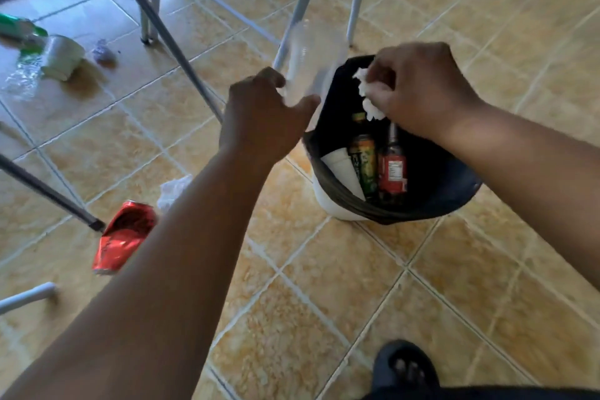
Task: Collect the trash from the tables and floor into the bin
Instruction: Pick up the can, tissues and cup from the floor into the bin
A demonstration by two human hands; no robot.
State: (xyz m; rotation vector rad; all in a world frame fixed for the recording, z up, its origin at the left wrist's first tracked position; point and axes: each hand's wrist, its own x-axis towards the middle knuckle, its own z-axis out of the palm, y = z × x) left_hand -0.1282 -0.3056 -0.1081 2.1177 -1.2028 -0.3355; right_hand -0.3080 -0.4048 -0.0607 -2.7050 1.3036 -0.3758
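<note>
A white bin (pixel 337 208) lined with a black bag stands on the tiled floor. Inside lie two bottles (pixel 391 169) and a white cup (pixel 342 169). My left hand (pixel 259 117) holds a clear plastic cup (pixel 311 65), blurred, just left of the bin's rim. My right hand (pixel 422 88) is closed on a crumpled white tissue (pixel 367 91) directly over the bin's opening. On the floor to the left lie a crushed red can (pixel 125 234) and a white crumpled wrapper (pixel 172 190).
Grey table legs (pixel 168 39) cross the floor at upper left and behind the bin. At far left lie a white cup (pixel 63 57), clear plastic film (pixel 22 75), a green packet (pixel 22 27) and a small grey wad (pixel 103 50). My sandalled foot (pixel 404 367) is at bottom right.
</note>
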